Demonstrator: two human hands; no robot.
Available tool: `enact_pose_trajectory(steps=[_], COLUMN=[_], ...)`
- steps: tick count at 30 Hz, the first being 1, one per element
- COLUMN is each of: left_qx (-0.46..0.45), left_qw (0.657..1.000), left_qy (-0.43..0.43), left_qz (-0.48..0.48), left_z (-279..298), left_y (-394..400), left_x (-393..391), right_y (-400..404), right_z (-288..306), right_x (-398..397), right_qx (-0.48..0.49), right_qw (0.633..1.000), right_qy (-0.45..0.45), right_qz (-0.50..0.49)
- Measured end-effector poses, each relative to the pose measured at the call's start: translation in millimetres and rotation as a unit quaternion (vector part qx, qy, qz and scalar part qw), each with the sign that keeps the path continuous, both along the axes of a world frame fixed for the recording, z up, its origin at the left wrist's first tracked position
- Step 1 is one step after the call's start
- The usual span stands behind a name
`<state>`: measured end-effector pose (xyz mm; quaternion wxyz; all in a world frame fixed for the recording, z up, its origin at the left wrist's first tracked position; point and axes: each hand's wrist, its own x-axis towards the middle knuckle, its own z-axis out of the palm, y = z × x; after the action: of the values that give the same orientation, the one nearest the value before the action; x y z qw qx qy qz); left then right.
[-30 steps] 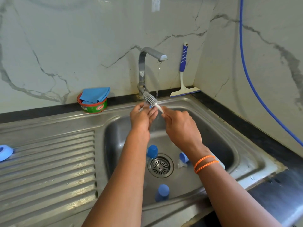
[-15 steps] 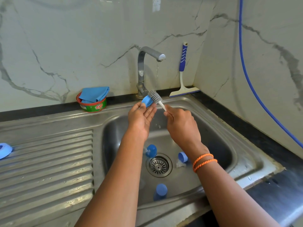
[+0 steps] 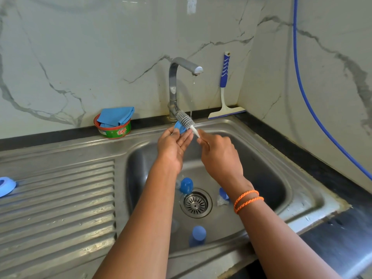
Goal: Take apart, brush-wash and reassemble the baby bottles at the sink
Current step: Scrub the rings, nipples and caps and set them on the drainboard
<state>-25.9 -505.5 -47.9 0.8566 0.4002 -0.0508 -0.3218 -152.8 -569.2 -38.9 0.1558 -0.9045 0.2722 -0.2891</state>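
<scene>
Over the steel sink basin [image 3: 277, 178], my left hand [image 3: 173, 146] holds a small blue bottle part [image 3: 179, 127] at its fingertips. My right hand [image 3: 219, 156] grips the white handle of a grey bottle brush [image 3: 184, 119], whose bristles lie against the blue part. A thin stream of water falls from the tap [image 3: 182, 66] just behind the brush. Down in the basin lie several bottle pieces: a blue cap [image 3: 186, 185] left of the drain, a blue-and-clear piece [image 3: 223, 196] right of it, and a blue cap [image 3: 198, 235] near the front wall.
A blue ring [image 3: 6, 186] lies on the ribbed drainboard [image 3: 60, 208] at far left. A green soap tub with a blue cloth [image 3: 113, 122] stands on the back ledge. A blue-handled squeegee [image 3: 225, 93] leans in the corner. A blue hose [image 3: 306, 93] hangs down the right wall.
The brush has moved up and back from between my hands, and the blue part now shows in my left fingertips. Both hands have lifted slightly toward the tap.
</scene>
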Motion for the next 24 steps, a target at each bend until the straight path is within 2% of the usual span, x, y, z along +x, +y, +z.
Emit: enact_pose_trajectory(steps=[5,10,14,19,24], left_qx=[-0.017,-0.04,0.012,-0.004,0.038], left_qw=[1.0,0.998,0.999,1.0,0.998], left_qy=[-0.01,0.03,-0.021,-0.01,-0.058], left_qz=[-0.019,-0.026,-0.048,-0.023,-0.013], left_z=[4,7,4,5,4], left_y=[1,4,0,0,0], left_x=[-6,-3,-5,-3,-1], right_y=[-8,-8,-1,-12,-8], right_z=[0,0,1,-1,2], right_x=[-1,-1,0,-6,-6], right_qx=[0.007,0.01,0.019,0.039,0.034], right_qw=[1.0,1.0,0.999,0.999,0.999], right_qy=[-0.001,-0.006,-0.003,0.006,-0.002], right_qz=[-0.016,0.012,0.043,-0.017,0.008])
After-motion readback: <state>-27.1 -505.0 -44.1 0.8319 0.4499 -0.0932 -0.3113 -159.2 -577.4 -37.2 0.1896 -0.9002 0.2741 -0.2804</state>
